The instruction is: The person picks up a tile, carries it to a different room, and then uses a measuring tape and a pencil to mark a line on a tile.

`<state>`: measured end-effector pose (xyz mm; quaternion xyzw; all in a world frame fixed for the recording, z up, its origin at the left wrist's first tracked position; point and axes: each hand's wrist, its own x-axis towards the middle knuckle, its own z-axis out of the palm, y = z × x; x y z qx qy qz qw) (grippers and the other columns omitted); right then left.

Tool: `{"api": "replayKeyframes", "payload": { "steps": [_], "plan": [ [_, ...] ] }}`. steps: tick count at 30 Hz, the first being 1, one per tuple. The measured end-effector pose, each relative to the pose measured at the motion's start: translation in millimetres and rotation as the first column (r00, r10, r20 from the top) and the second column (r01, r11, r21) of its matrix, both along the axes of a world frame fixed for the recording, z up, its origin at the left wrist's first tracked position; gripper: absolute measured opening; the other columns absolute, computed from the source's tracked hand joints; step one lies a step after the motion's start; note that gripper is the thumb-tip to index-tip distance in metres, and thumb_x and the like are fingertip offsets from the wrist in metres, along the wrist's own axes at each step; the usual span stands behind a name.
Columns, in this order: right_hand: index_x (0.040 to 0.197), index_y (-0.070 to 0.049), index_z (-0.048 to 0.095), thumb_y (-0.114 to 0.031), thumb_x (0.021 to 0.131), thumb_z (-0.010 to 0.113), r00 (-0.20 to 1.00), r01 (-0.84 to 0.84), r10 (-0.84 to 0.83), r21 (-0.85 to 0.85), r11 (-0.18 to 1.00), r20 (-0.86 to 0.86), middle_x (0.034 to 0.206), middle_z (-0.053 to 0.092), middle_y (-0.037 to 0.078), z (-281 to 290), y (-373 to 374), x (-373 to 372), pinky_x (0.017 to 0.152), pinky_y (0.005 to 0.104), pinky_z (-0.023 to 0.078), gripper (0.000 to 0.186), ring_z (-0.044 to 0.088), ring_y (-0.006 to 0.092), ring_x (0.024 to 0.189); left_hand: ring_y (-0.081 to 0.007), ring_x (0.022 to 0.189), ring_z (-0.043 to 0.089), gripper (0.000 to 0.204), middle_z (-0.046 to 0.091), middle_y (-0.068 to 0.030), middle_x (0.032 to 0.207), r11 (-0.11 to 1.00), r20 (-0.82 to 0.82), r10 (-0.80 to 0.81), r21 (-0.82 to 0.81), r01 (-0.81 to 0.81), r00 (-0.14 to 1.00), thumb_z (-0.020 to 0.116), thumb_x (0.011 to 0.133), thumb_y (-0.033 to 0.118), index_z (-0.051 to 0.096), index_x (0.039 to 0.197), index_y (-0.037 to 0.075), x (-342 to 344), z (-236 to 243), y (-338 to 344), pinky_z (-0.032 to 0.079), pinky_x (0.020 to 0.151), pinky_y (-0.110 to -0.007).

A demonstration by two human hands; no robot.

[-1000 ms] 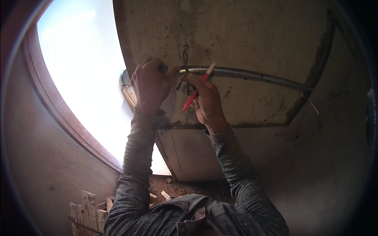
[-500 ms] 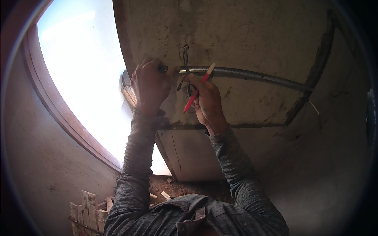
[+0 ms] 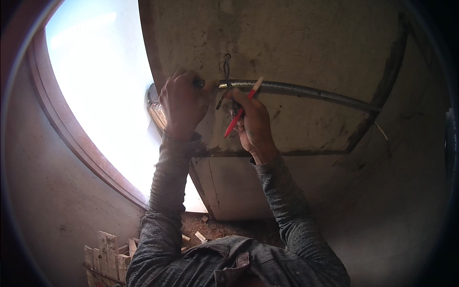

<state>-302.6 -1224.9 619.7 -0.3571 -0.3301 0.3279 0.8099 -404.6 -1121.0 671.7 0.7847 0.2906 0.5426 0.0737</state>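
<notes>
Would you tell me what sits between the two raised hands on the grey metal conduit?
In the head view, a dark wire tie loops the grey metal conduit between left hand and right hand.

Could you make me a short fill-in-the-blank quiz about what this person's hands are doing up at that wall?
1. The right hand holds a tool with a handle coloured ____.
2. The left hand grips the end of a grey ____ that runs off to the right along the wall.
3. A dark wire tie hangs from the wall just ____ the conduit.
4. Both sleeves are ____ in colour.

Missing words: red; conduit; above; grey
</notes>
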Motion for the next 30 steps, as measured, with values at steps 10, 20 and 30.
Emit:
{"api": "replayKeyframes", "payload": {
  "steps": [10, 20, 30],
  "plan": [
    [0.092, 0.000, 0.070, -0.025, 0.099, 0.053, 0.883, 0.430, -0.427, 0.029, 0.902, 0.195, 0.060, 0.057, 0.002, -10.2, -24.4, 17.3, 0.040, 0.0230, 0.032, 0.031, 0.044, 0.0064, 0.044, -0.0309, 0.076, 0.064, 0.029, 0.064, -0.0118, 0.079, 0.999, 0.010, -0.040, -0.007, 0.040, 0.999, 0.079, 0.069, 0.029, 0.069, 0.072, 0.003, 0.8, -1.3, 0.6, 0.050, 0.069, -0.043],
    [0.095, 0.003, 0.069, -0.024, 0.099, 0.058, 0.809, 0.481, -0.532, 0.241, 0.843, 0.250, 0.078, 0.068, 0.007, 0.2, -39.3, 31.8, 0.058, 0.0249, 0.049, 0.029, 0.059, 0.0096, 0.063, -0.0292, 0.077, 0.066, 0.031, 0.067, -0.0112, 0.081, 1.000, -0.008, -0.017, 0.013, 0.017, 1.000, 0.081, 0.069, 0.032, 0.071, 0.076, 0.003, 0.3, -0.9, 1.1, 0.051, 0.070, -0.041],
    [0.102, 0.005, 0.067, -0.022, 0.095, 0.064, 0.815, 0.463, -0.510, 0.218, 0.859, 0.276, 0.089, 0.069, 0.011, -9.6, -47.4, 33.0, 0.062, 0.0262, 0.053, 0.028, 0.065, 0.0136, 0.073, -0.0303, 0.075, 0.065, 0.029, 0.066, -0.0118, 0.080, 0.999, 0.017, -0.017, 0.029, 0.016, 1.000, 0.082, 0.069, 0.029, 0.070, 0.073, 0.003, -1.3, -1.2, 1.1, 0.051, 0.068, -0.041]
  ]
}}
